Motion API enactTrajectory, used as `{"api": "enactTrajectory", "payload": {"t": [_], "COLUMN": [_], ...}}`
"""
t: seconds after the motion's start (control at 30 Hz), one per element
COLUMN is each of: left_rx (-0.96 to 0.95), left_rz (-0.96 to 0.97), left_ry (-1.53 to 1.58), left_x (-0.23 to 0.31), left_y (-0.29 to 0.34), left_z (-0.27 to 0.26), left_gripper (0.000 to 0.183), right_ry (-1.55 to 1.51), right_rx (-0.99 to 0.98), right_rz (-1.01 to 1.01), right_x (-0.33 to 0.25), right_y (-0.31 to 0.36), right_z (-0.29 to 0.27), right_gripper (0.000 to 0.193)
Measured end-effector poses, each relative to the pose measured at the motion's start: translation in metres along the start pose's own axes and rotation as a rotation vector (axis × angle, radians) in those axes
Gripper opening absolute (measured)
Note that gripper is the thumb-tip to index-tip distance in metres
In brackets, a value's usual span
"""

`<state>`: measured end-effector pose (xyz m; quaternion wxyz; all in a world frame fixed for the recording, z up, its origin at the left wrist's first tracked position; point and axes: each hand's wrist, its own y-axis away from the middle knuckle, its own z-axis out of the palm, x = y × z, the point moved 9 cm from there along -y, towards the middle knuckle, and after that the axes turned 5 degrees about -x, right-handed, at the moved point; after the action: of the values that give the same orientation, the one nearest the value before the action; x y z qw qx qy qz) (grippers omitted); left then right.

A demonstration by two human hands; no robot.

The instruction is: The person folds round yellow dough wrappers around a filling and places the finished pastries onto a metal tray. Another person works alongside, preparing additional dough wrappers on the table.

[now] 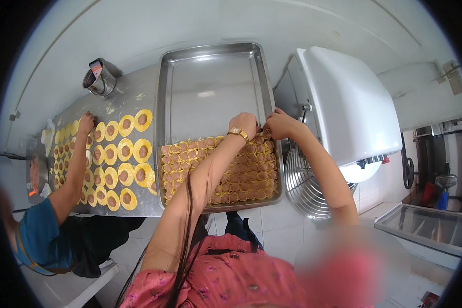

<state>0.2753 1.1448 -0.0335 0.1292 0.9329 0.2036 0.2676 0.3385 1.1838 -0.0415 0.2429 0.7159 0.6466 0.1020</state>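
A deep metal tray (207, 90) stands before me, its near half packed with rows of open-topped dumplings (241, 177), brown filling in yellow wrappers. My left hand (245, 124), with a gold watch at the wrist, reaches to the far row near the tray's right side. My right hand (282, 124) comes in beside it from the right, fingers bent downward. The fingertips of both hands close together on a dumpling at the end of that row. The hands themselves partly hide it, and my left forearm covers some of the packed rows.
Left of the tray, yellow wrapper rounds (125, 149) topped with filling lie in rows on a metal table (133, 97). A co-worker's hand (86, 123) reaches over them. A metal pail (103, 84) holding a phone stands behind. A white machine (351, 102) with a wire guard (308, 185) borders the tray's right.
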Motion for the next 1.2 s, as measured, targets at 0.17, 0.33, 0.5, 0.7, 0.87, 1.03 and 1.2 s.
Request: {"api": "enactTrajectory", "payload": {"t": [0.17,0.33,0.5,0.7,0.87,1.03,1.2], "left_rx": [-0.04,-0.069,-0.163,-0.117,-0.109,0.036,0.159], "left_rz": [-0.017,-0.009,-0.02,-0.026,-0.027,0.11,0.131], "left_ry": [-0.103,-0.157,-0.203,-0.135,-0.005,0.183,0.313], "left_x": [0.011,0.018,0.015,0.009,0.0,-0.025,-0.072], "left_y": [-0.01,-0.011,-0.014,-0.019,-0.013,0.028,0.107], "left_z": [0.003,0.002,0.006,0.006,-0.002,-0.03,-0.05], "left_gripper": [0.015,0.019,0.018,0.019,0.019,0.02,0.019], "right_ry": [-0.065,-0.09,-0.08,-0.085,-0.195,-0.125,-0.365], "right_rx": [-0.046,-0.142,-0.166,-0.237,-0.044,-0.229,0.013], "right_rz": [0.034,0.087,0.123,0.146,0.116,0.106,0.035], "right_x": [0.004,0.004,0.0,0.0,-0.002,-0.004,-0.002], "right_y": [0.005,0.005,0.007,0.007,0.011,0.012,0.006], "right_z": [0.001,0.005,0.012,0.023,0.008,0.017,-0.005], "right_gripper": [0.031,0.04,0.037,0.035,0.04,0.048,0.049]}}
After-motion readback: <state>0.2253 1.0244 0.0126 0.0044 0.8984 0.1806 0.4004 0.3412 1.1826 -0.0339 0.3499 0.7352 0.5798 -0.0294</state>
